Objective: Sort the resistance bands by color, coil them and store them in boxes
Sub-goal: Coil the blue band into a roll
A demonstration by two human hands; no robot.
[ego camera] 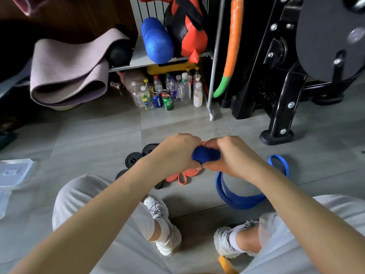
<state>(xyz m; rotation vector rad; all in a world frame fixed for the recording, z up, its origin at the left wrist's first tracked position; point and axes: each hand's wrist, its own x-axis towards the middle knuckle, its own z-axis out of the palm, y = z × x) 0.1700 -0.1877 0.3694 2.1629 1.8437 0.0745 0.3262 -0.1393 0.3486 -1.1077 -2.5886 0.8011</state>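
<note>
While the person squats over the grey tiled floor (94,131), both hands meet just above it on a wide blue rubber resistance band (205,154), part of which is wound into a thick wad between them. The left hand (175,153) has its fingers curled round the left end of the wad, and the right hand (231,155) has its fingers bent round the right end, thumb underneath, so both grip it firmly. From under the right wrist, the rest of the band drops to the tiles and sweeps in a flat curve between the person's two pale trainers and the hands. Past the right forearm a blue loop lies on the floor; I cannot tell whether it belongs to the same band. Directly under the hands lies a coral-orange rubber band (185,175), folded loosely on itself. Just left of it sit several black bands rolled into tight discs (134,159), close together. A clear plastic box (13,173) rests on the floor well off to the left, blurred at the frame's edge. The end of a yellow band (227,265) pokes out by the right knee. Further back stands a metal rack with plastic bottles and drink cans (169,91) beneath it, and a folded mauve exercise mat (67,72) sits to its left.
</note>
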